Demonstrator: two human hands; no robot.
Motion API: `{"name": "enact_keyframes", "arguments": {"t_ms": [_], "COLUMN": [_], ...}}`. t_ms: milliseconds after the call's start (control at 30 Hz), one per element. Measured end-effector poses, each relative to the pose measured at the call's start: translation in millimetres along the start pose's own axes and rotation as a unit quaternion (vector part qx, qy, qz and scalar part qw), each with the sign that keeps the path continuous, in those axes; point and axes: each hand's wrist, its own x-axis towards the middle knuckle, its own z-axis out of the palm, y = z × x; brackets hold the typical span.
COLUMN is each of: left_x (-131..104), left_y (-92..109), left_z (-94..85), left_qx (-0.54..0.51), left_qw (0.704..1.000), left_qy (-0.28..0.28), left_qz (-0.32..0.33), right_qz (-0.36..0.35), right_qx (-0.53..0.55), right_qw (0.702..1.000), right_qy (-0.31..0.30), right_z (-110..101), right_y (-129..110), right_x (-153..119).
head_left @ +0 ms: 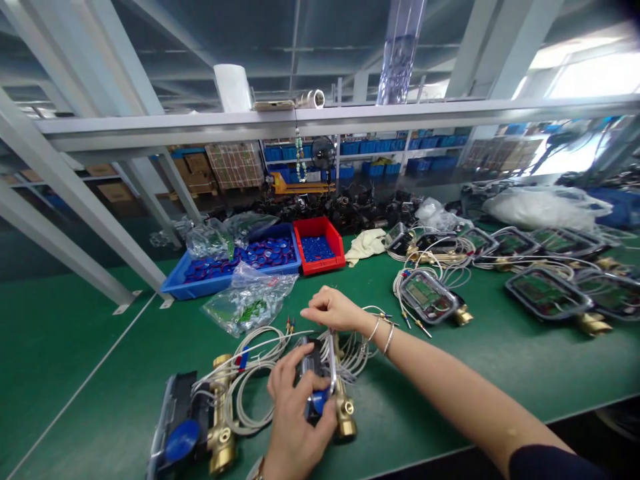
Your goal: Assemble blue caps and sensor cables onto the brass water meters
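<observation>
My left hand (pixel 300 413) is closed around the near side of a flow meter, its fingers on the dark housing and by a round blue cap (pixel 320 400). The meter's brass pipe body (pixel 345 413) shows to the right of my fingers. My right hand (pixel 333 310) is curled at the far end of this meter, thumb pointing left; whatever its fingers hold is hidden. Coiled white cables (pixel 355 357) lie beside the meter. Left of my hands rests a second meter with a blue cap (pixel 181 440), brass body (pixel 221 433) and its own cable coil (pixel 245 393).
Beyond my hands are a blue bin (pixel 187 290) of blue discs, a red bin (pixel 325 265) of small blue parts, a clear plastic bag (pixel 250 303) and a cloth (pixel 366 245). Several meters with circuit boards (pixel 430 297) lie at right. A metal shelf rail (pixel 350 120) crosses above.
</observation>
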Motion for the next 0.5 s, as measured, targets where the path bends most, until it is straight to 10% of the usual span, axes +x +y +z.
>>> {"name": "enact_keyframes", "arguments": {"t_ms": [167, 367, 500], "left_x": [1.4, 2.1, 14.1], "left_y": [-0.6, -4.7, -16.2], "left_z": [-4.8, -12.8, -42.1], "left_qx": [-0.023, 0.029, 0.066], "left_qw": [0.999, 0.995, 0.974], "left_qy": [-0.04, -0.083, -0.168], "left_qz": [0.017, 0.037, 0.135], "right_qz": [0.023, 0.155, 0.244], "right_qx": [0.059, 0.094, 0.077], "right_qw": [0.998, 0.969, 0.947], "right_qy": [0.008, 0.165, 0.196], "right_z": [-1.1, -26.0, -34.0], "right_y": [9.7, 18.9, 27.7], "right_x": [-10.8, -10.7, -54.2]}}
